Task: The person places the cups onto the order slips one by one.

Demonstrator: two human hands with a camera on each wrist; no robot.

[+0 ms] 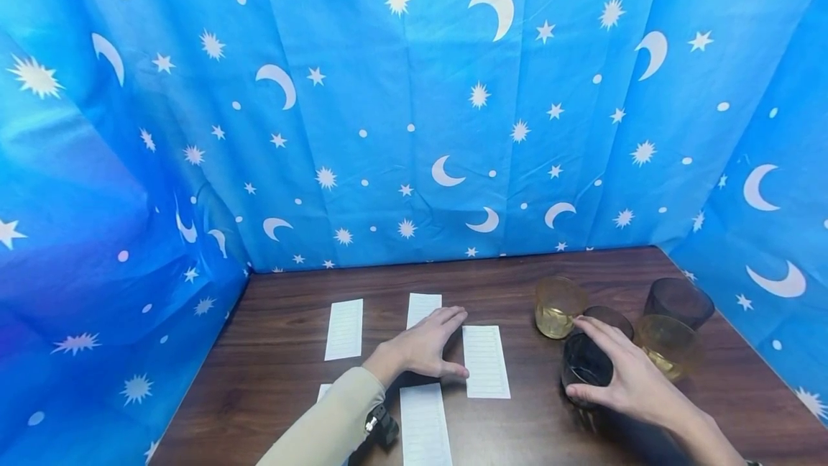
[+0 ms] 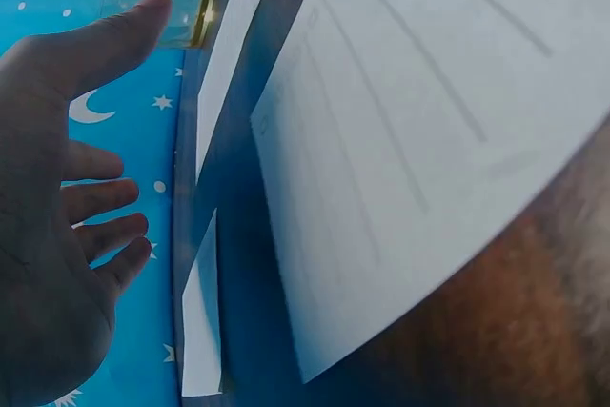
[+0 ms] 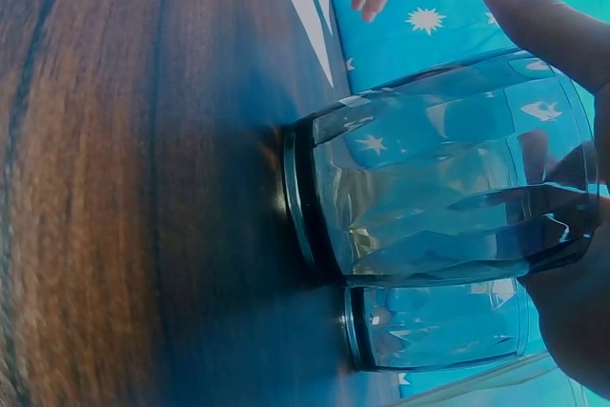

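My left hand (image 1: 423, 344) hovers over the table among white ruled paper slips, fingers stretched and holding nothing. Its thumb tip reaches the left edge of the right-hand slip (image 1: 486, 362), and its fingers overlap the back middle slip (image 1: 423, 306). Around a dark, see-through glass tumbler (image 1: 585, 362) my right hand (image 1: 634, 376) is spread, fingers on the far side and thumb at the near rim. In the right wrist view the tumbler (image 3: 429, 178) stands upright, its base close to the tabletop. A gap shows there between the thumb (image 3: 534, 21) and the glass wall.
Behind the tumbler stand an amber glass (image 1: 558, 311) and another dark glass (image 1: 611, 321). Farther right are a second amber glass (image 1: 666, 344) and a brown glass (image 1: 679, 300). More slips lie left (image 1: 344, 329) and in front (image 1: 425, 426). Starry blue cloth (image 1: 401, 149) walls the wooden table (image 1: 291, 336).
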